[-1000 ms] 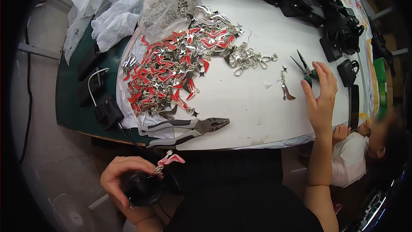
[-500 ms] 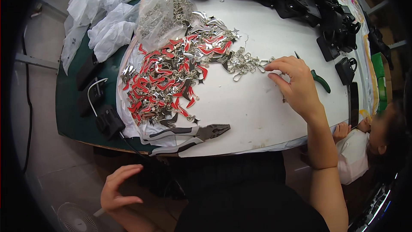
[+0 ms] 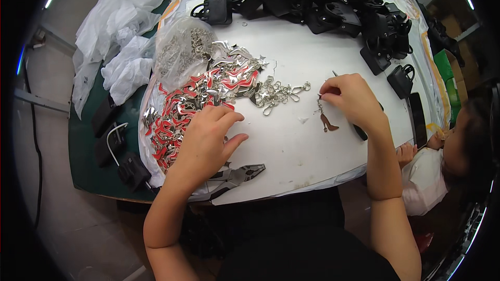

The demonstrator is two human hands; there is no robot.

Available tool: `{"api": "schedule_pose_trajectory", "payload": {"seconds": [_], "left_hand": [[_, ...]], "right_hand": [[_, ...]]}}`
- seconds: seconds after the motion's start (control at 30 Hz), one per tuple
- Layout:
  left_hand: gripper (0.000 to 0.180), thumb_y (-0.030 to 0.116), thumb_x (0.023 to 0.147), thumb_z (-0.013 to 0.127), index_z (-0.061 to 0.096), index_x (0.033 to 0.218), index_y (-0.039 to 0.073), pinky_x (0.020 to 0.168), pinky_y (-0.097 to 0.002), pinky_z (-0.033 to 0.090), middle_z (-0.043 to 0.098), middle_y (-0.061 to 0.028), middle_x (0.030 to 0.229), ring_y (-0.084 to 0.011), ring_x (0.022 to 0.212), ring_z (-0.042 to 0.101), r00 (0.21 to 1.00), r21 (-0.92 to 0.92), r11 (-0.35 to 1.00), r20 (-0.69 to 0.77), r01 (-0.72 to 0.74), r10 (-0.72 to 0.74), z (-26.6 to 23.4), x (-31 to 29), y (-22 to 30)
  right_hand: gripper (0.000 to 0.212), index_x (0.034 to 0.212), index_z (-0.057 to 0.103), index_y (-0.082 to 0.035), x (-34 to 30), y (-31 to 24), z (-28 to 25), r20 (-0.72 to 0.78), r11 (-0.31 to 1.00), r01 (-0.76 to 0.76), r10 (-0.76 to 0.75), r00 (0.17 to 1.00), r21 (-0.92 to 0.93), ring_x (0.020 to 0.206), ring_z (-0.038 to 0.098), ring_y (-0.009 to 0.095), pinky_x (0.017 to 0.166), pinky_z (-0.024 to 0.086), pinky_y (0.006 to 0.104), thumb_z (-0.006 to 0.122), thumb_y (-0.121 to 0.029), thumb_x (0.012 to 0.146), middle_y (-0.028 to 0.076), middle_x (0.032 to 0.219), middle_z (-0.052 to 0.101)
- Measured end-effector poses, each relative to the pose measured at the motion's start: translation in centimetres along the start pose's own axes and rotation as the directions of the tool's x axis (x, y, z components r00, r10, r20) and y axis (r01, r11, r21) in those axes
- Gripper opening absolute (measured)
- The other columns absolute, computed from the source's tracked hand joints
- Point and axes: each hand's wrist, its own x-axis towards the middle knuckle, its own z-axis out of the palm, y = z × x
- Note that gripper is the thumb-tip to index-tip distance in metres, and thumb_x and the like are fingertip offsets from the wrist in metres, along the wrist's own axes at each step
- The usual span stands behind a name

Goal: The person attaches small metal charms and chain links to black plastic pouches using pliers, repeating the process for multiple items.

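My right hand [image 3: 354,100] pinches the top of a short chain, from which a brown high-heel shoe charm [image 3: 328,124] hangs at the right of the white work surface. Fingers apart, my left hand [image 3: 208,135] is over the near edge of a pile of red, silver and black shoe and star charms [image 3: 229,80], holding nothing I can see. Beside the pile lie several silver swivel clasps [image 3: 276,94]. Large pliers [image 3: 238,175] with grey and black handles are partly hidden by my left forearm. Green-handled pliers [image 3: 360,132] lie mostly behind my right hand.
A clear bag of small metal rings [image 3: 182,54] rests behind the charms. Small black handbags [image 3: 333,15] are heaped along the far side. White plastic bags [image 3: 125,36] and black adapters [image 3: 133,171] lie at left. A child [image 3: 427,179] is at the right edge.
My left hand has come up from below the table edge to the charm pile. My right hand has drawn back from the clasps, and the shoe charm on its chain now shows beneath it.
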Motion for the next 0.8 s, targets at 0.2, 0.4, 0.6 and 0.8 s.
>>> {"api": "schedule_pose_trajectory", "payload": {"seconds": [0.2, 0.4, 0.6, 0.8], "left_hand": [[0.031, 0.018, 0.08, 0.079, 0.069, 0.105, 0.004, 0.083, -0.0382, 0.05, 0.066, -0.0114, 0.108, -0.0294, 0.097, 0.061, 0.999, 0.02, 0.999, 0.024, 0.034, -0.034, -0.4, 1.9, 0.0], [0.03, 0.017, 0.08, 0.078, 0.068, 0.105, 0.003, 0.088, -0.0398, 0.049, 0.066, -0.011, 0.108, -0.0305, 0.101, 0.061, 0.998, 0.076, 0.996, -0.043, -0.042, 0.045, 0.7, 3.9, -0.5], [0.039, 0.022, 0.081, 0.078, 0.069, 0.117, 0.009, 0.106, -0.0439, 0.043, 0.064, -0.0074, 0.128, -0.03, 0.127, 0.054, 0.96, -0.008, 0.96, -0.011, -0.279, 0.278, 3.1, 5.1, -1.1], [0.036, 0.021, 0.077, 0.082, 0.073, 0.109, 0.008, 0.099, -0.0398, 0.046, 0.069, -0.0047, 0.12, -0.0259, 0.115, 0.06, 0.944, -0.152, 0.934, 0.021, -0.324, 0.33, 3.0, 4.9, -3.9]], "right_hand": [[0.018, 0.089, 0.072, 0.001, 0.7, -0.6, 0.4, 0.103, 0.987, 0.062, -0.047, 0.994, -0.149, 0.076, 0.068, 0.027, 0.073, 0.053, 0.0361, 0.072, -0.006, 0.073, 0.014, 0.078, 0.07], [0.007, 0.081, 0.068, 0.0, 2.0, -2.0, 2.1, 0.25, 0.971, 0.209, -0.175, 0.952, -0.115, 0.079, 0.067, 0.035, 0.071, 0.052, 0.0421, 0.065, -0.002, 0.074, 0.017, 0.079, 0.068], [0.009, 0.086, 0.069, -0.003, 1.5, -1.8, 4.1, 0.138, 0.957, 0.234, -0.258, 0.956, 0.171, 0.08, 0.065, 0.031, 0.074, 0.052, 0.0396, 0.068, -0.005, 0.077, 0.011, 0.083, 0.069], [0.011, 0.088, 0.071, -0.006, 1.9, -1.0, 5.0, -0.106, 0.865, 0.492, -0.482, 0.87, 0.101, 0.098, 0.056, 0.024, 0.086, 0.047, 0.0367, 0.074, -0.007, 0.077, 0.004, 0.097, 0.066]]}}
